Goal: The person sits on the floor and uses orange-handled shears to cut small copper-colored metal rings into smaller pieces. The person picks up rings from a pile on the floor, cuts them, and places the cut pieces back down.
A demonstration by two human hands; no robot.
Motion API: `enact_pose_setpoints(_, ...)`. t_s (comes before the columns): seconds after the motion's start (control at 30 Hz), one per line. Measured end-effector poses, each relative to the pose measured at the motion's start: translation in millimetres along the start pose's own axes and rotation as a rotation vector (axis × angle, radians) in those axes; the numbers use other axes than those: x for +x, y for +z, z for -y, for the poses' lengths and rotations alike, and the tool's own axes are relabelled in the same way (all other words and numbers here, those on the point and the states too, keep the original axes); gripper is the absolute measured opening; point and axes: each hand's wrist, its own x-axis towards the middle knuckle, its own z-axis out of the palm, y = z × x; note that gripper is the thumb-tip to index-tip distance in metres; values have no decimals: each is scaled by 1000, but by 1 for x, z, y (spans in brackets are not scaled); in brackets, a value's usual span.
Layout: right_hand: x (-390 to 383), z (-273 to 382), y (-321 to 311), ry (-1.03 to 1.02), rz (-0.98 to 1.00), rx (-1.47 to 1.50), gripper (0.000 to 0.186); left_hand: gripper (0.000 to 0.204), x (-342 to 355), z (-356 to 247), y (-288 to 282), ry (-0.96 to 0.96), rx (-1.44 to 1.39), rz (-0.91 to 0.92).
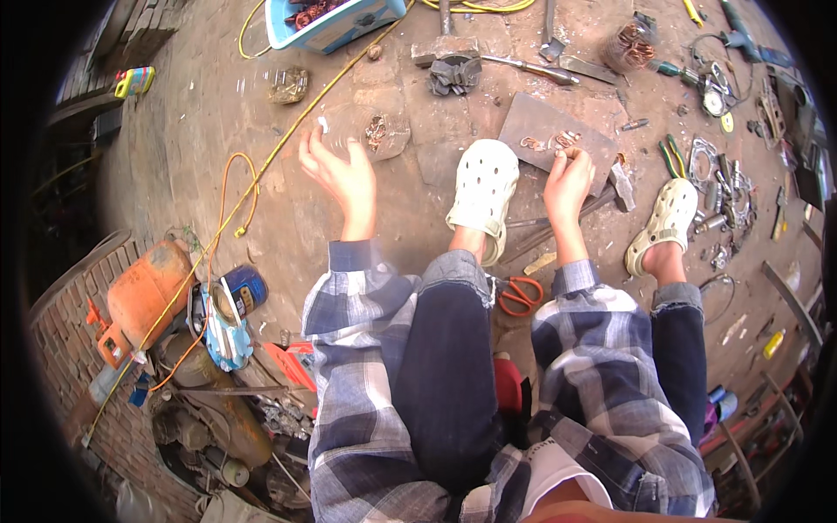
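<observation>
My left hand [340, 173] is raised over the floor at the left, palm partly up, fingers apart and holding nothing. A small white thing [323, 125] shows at its fingertips; whether it touches them I cannot tell. Just right of that hand lies a clear plastic container [397, 132] with copper scraps [376, 132] in it. My right hand [571, 179] is over a flat dark metal plate [520, 113], thumb and fingers pinched together beside copper wire pieces [565, 139]. What the pinch holds, if anything, is hidden. My white clog [485, 179] stands between the hands.
Orange-handled scissors [520, 296] lie by my knees. A hammer head [445, 52], a screwdriver [532, 70], and green-handled pliers [672, 157] lie beyond and right. A blue tub [336, 28] stands at the back. A yellow cord [288, 144] crosses the left side, near an orange tank [150, 292].
</observation>
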Motion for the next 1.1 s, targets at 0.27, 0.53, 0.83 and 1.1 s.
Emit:
enact_pose_setpoints(0.27,13,27,-20,397,246,814,14,23,-35,-91,14,-134,-721,672)
enact_pose_setpoints(0.53,9,72,-42,404,588,1036,11,20,-53,-120,26,-88,-716,861)
enact_pose_setpoints(0.83,0,74,-32,353,628,1007,15,9,-56,-103,20,-271,-783,844)
enact_pose_setpoints(1.1,-13,88,-16,323,667,965,12,5,-53,-82,16,40,-449,728)
